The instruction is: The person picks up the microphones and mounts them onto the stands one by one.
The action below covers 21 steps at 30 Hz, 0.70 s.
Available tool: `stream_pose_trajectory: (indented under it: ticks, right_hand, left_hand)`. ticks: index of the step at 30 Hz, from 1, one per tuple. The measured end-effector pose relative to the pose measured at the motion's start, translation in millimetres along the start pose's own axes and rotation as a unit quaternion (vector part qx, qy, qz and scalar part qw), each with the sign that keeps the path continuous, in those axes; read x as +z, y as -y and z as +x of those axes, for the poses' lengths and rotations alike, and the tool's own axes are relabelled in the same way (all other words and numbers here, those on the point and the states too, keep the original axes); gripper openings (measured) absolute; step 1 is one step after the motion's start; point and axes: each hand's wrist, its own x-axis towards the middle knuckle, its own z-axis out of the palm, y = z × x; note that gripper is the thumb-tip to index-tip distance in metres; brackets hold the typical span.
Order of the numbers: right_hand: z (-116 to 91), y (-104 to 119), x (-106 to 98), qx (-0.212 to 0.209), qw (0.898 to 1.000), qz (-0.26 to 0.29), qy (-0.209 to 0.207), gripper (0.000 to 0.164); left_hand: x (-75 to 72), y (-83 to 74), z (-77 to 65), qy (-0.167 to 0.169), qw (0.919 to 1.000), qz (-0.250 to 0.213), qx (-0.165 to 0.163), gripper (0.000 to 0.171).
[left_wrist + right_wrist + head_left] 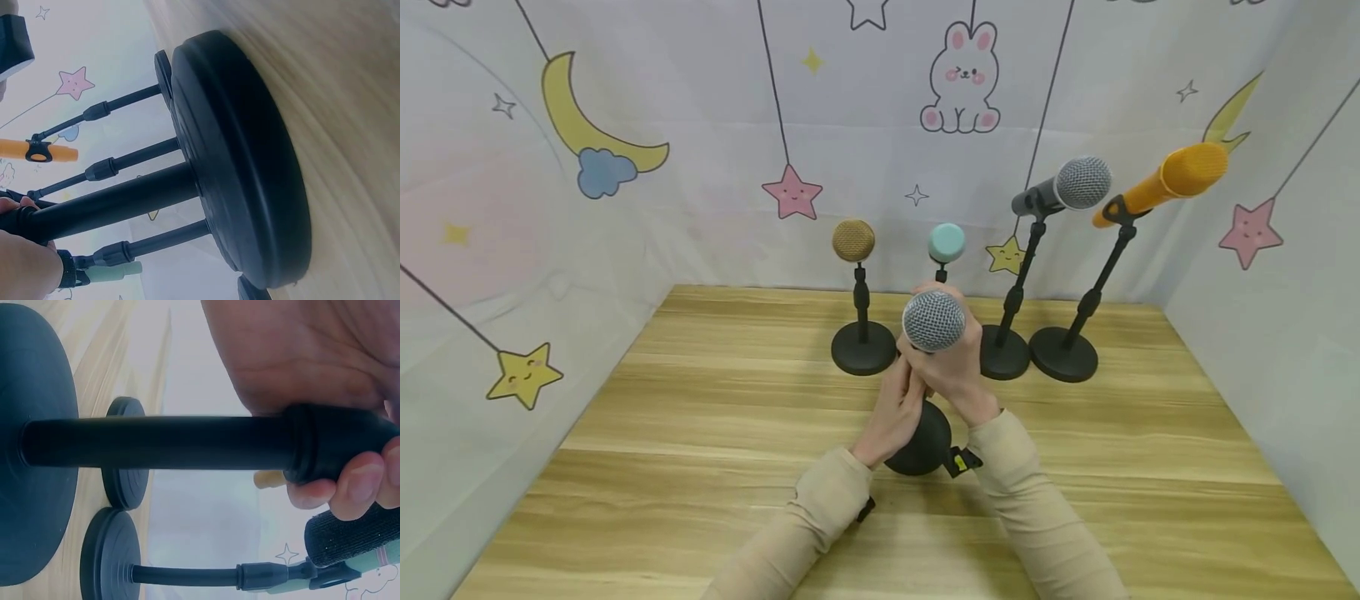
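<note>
A microphone with a silver mesh head points up toward me, in my right hand, whose fingers wrap round it just below the head. Its handle is hidden by my hands. Lower down, my left hand grips the upper collar of a black microphone stand. In the right wrist view, fingertips curl round that collar. The stand's round base rests on the table, with its pole upright. Whether the microphone sits in the stand's clip is hidden.
Behind my hands stand a gold-headed microphone, a teal one, a grey one and an orange one, each on a black stand. A printed curtain borders the wooden table.
</note>
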Motion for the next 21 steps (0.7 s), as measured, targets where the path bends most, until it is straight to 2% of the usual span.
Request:
stream_pose_trajectory:
  ticks: [9,12,17,21]
  right_hand:
    - [1.6,-7.4,-3.2,0.007,0.999,0.025,0.038,0.055]
    - [3.1,-7.5,-3.2,0.003,0.999,0.034,0.038,0.053]
    - [3.0,-6.2,-2.6,-0.002,0.999,0.018,0.03,0.053]
    - [0.9,-4.8,-2.7,-0.008,1.0,-0.003,0.02,0.057]
  left_hand:
    - [0.7,-0.9,0.9,0.002,1.0,-0.007,-0.002,0.019]
    - [1.0,-0.5,1.2,0.002,0.9999,-0.01,-0.004,0.018]
    - [-0.2,-0.6,1.3,0.004,0.9999,-0.01,-0.004,0.02]
    - [-4.8,-1.7,0.5,0.018,0.9984,-0.049,-0.023,0.034]
